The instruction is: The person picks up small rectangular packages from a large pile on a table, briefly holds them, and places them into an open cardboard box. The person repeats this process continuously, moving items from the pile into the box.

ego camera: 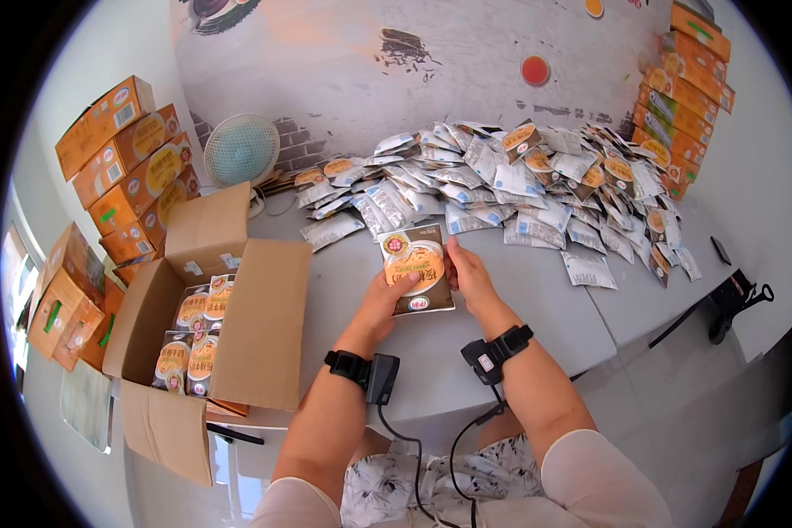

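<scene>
My left hand (384, 295) grips a brown and white printed pouch (417, 269) by its lower left side, with the thumb across the front. At the pouch's right edge is my right hand (470, 274), its fingers curled against that side and partly hidden. The pouch is held above the grey table (521, 330), its printed front facing up. Beyond it spreads a large heap of similar pouches (462, 175), many with their white backs up. To the left stands an open cardboard box (261, 323) with several pouches (198, 343) in it.
Orange cartons (129, 165) are stacked at the far left, more cartons (683, 99) at the back right. A fan (242, 150) stands behind the box. A dark phone-like object (720, 251) lies near the right table edge. Cables (419, 455) hang from both wrist devices.
</scene>
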